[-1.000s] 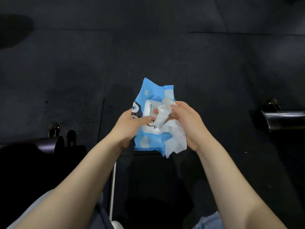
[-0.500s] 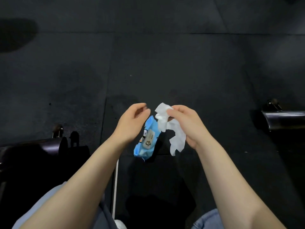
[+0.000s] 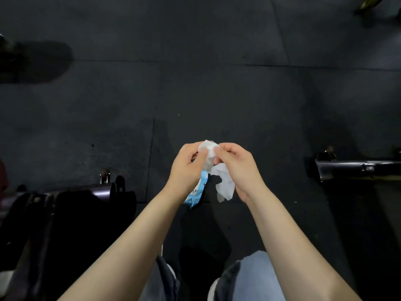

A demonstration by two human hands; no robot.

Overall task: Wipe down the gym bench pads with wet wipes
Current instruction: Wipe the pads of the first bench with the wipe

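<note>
A crumpled white wet wipe (image 3: 224, 185) is pinched at its top between my left hand (image 3: 186, 168) and my right hand (image 3: 240, 168), and its loose end hangs below my right palm. Under my left hand a blue wet-wipe pack (image 3: 198, 190) hangs edge-on, partly hidden by the palm. Whether my lower fingers grip the pack I cannot tell. The black bench pad (image 3: 195, 224) lies in shadow between my forearms, just below the pack.
Black rubber floor mats (image 3: 195, 83) fill the upper view. A dark metal bench frame (image 3: 97, 192) with a bolt stands at the left, and a black bar (image 3: 358, 168) juts in from the right. My jeans (image 3: 256, 276) and a shoe (image 3: 225, 279) show at the bottom.
The pack was held flat with the wipe coming out of it. It has since swung down edge-on under my left hand, and both hands have closed together on the freed wipe's top.
</note>
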